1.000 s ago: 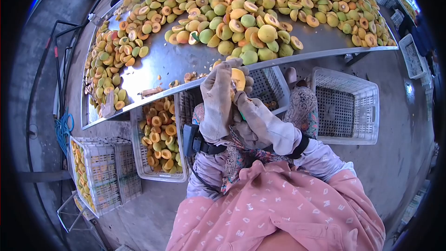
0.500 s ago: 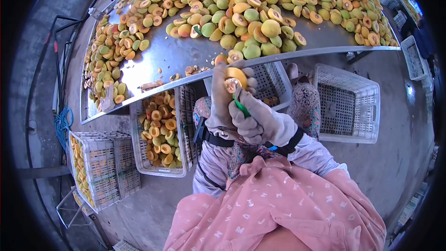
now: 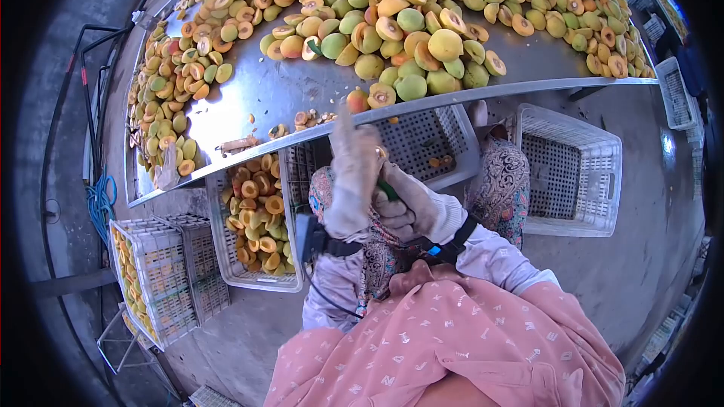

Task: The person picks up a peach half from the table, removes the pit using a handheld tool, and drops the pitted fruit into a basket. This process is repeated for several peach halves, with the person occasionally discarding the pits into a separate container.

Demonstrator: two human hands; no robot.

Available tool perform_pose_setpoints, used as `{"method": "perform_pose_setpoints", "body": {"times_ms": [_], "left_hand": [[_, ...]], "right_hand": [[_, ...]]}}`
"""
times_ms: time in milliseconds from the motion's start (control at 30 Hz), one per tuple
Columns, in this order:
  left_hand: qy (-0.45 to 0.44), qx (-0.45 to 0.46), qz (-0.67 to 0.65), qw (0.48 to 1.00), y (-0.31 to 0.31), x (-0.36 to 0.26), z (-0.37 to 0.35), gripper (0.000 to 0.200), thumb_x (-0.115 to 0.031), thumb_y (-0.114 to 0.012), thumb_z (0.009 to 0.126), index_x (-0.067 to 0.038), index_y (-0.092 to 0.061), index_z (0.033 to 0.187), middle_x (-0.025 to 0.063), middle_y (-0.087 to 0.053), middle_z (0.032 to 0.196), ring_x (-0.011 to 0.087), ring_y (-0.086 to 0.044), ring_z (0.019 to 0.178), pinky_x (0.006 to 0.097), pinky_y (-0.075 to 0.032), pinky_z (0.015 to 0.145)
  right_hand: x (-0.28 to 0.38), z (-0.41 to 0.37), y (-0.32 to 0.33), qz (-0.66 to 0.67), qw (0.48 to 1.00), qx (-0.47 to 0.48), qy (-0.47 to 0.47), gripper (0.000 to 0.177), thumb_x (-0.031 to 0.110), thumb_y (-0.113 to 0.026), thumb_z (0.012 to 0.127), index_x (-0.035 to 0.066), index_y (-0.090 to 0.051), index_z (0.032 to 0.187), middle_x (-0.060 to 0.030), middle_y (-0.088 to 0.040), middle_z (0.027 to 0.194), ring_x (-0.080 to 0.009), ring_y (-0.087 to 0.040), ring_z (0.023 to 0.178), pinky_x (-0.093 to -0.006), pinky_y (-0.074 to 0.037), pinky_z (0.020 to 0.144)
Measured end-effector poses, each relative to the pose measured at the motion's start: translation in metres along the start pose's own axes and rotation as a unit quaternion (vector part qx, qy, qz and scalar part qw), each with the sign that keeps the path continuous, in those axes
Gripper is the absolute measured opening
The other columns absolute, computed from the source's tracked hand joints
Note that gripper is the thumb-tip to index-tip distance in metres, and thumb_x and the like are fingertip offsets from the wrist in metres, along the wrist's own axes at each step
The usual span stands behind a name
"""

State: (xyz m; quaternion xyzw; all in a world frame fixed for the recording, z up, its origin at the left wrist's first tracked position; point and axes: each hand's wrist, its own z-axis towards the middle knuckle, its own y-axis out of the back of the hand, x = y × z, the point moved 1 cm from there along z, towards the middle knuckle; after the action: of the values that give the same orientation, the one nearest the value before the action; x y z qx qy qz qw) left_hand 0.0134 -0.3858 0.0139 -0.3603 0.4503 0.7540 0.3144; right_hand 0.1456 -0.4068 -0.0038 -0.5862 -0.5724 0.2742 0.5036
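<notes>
My left hand (image 3: pixel 353 166), in a pale glove, is smeared by motion beside the table's front edge; its fingers point up and what it holds, if anything, cannot be made out. Close on its right, my gloved right hand (image 3: pixel 403 200) is closed around a tool with a green handle (image 3: pixel 388 190). The tool's tip lies near the left palm. Just beyond my hands, a halved fruit (image 3: pixel 381 95) with its cut face showing rests at the metal table's edge (image 3: pixel 422 105), next to a reddish fruit (image 3: pixel 357 100).
Piles of halved fruit (image 3: pixel 445 45) cover much of the table. Below stand a crate of fruit halves (image 3: pixel 216 245), a stacked crate at the left (image 3: pixel 170 279), a crate under the edge (image 3: pixel 467 143) and another at the right (image 3: pixel 609 181). A glove-like item (image 3: pixel 167 169) lies at the table's left corner.
My left hand has turned and shifted slightly left. The orange fruit that was in it is no longer visible. My right hand still grips the green-handled tool, slightly lower.
</notes>
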Motion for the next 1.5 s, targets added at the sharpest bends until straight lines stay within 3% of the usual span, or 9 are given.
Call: {"method": "perform_pose_setpoints", "body": {"times_ms": [100,333,433,500,667,767,800,1233,1500], "left_hand": [[-0.040,0.043,0.048,0.997,-0.027,0.022,0.035,0.057,-0.035,-0.057,0.092,-0.002,-0.044,0.137,0.0233,-0.048,0.130,0.0387,-0.039,0.127,0.0463,-0.032,0.107],[0.098,0.231,0.396,0.883,-0.064,0.048,0.106,0.046,-0.039,-0.069,0.076,-0.011,-0.065,0.113,0.0152,-0.061,0.122,0.0352,-0.054,0.113,0.0399,-0.041,0.100],[0.163,0.219,0.288,0.918,-0.058,0.040,0.104,0.040,-0.034,-0.071,0.077,-0.007,-0.065,0.106,0.0125,-0.067,0.101,0.0314,-0.063,0.092,0.0380,-0.049,0.089],[0.178,0.009,0.047,0.983,-0.045,0.026,0.087,0.032,-0.026,-0.076,0.075,-0.004,-0.061,0.092,0.0089,-0.065,0.080,0.0200,-0.063,0.079,0.0302,-0.049,0.082],[0.216,0.040,-0.414,0.884,-0.018,0.011,0.046,0.029,-0.017,-0.058,0.090,0.002,-0.054,0.111,0.0097,-0.060,0.101,0.0175,-0.060,0.083,0.0293,-0.051,0.077],[-0.018,0.058,-0.118,0.991,-0.008,-0.011,0.030,0.029,-0.008,-0.050,0.094,0.003,-0.049,0.121,0.0122,-0.058,0.108,0.0185,-0.061,0.088,0.0315,-0.053,0.080],[0.099,0.101,-0.276,0.951,-0.008,-0.006,0.027,0.028,-0.011,-0.044,0.100,0.003,-0.049,0.124,0.0123,-0.060,0.109,0.0174,-0.061,0.090,0.0289,-0.053,0.079],[0.185,0.046,-0.416,0.889,0.005,-0.066,-0.005,0.058,-0.046,-0.030,0.102,0.003,-0.055,0.121,0.0126,-0.064,0.104,0.0144,-0.059,0.078,0.0266,-0.050,0.069],[0.206,0.051,-0.483,0.850,0.001,-0.077,-0.010,0.057,-0.045,-0.039,0.101,0.002,-0.049,0.131,0.0146,-0.062,0.110,0.0143,-0.060,0.077,0.0275,-0.053,0.068]], "right_hand": [[0.003,0.016,0.024,-0.046,0.960,-0.270,0.059,0.056,0.069,-0.036,0.092,0.018,-0.047,0.073,0.0070,-0.032,0.051,-0.0088,-0.027,0.038,-0.0279,-0.022,0.037],[0.016,0.001,0.039,-0.034,0.937,-0.342,0.063,0.053,0.065,-0.037,0.094,0.017,-0.047,0.075,0.0045,-0.037,0.055,-0.0111,-0.031,0.041,-0.0297,-0.028,0.040],[0.013,0.002,0.049,-0.123,0.914,-0.374,0.099,0.053,0.063,-0.037,0.095,0.015,-0.049,0.076,0.0026,-0.040,0.055,-0.0118,-0.034,0.041,-0.0305,-0.031,0.040],[0.012,0.000,0.049,-0.203,0.896,-0.367,0.145,0.054,0.063,-0.036,0.095,0.014,-0.049,0.077,0.0017,-0.041,0.054,-0.0121,-0.035,0.041,-0.0308,-0.033,0.039],[0.031,-0.018,0.000,-0.167,0.922,-0.330,0.119,0.049,0.055,-0.039,0.098,0.011,-0.050,0.079,0.0016,-0.041,0.053,-0.0112,-0.039,0.040,-0.0296,-0.036,0.037],[0.036,-0.027,-0.025,-0.220,0.927,-0.252,0.169,0.042,0.048,-0.044,0.098,0.010,-0.051,0.083,0.0023,-0.043,0.056,-0.0092,-0.041,0.044,-0.0270,-0.036,0.038],[0.034,-0.030,-0.030,-0.257,0.924,-0.212,0.187,0.038,0.044,-0.047,0.099,0.009,-0.053,0.086,0.0028,-0.044,0.058,-0.0080,-0.041,0.046,-0.0255,-0.035,0.039],[-0.002,-0.023,-0.038,-0.471,0.736,-0.351,0.337,0.030,0.029,-0.053,0.099,0.000,-0.064,0.101,0.0016,-0.053,0.069,-0.0059,-0.042,0.059,-0.0252,-0.037,0.051],[-0.008,-0.032,-0.049,-0.237,0.898,-0.262,0.260,0.033,0.038,-0.049,0.100,0.011,-0.057,0.084,0.0035,-0.048,0.061,-0.0064,-0.041,0.042,-0.0228,-0.030,0.037]]}}
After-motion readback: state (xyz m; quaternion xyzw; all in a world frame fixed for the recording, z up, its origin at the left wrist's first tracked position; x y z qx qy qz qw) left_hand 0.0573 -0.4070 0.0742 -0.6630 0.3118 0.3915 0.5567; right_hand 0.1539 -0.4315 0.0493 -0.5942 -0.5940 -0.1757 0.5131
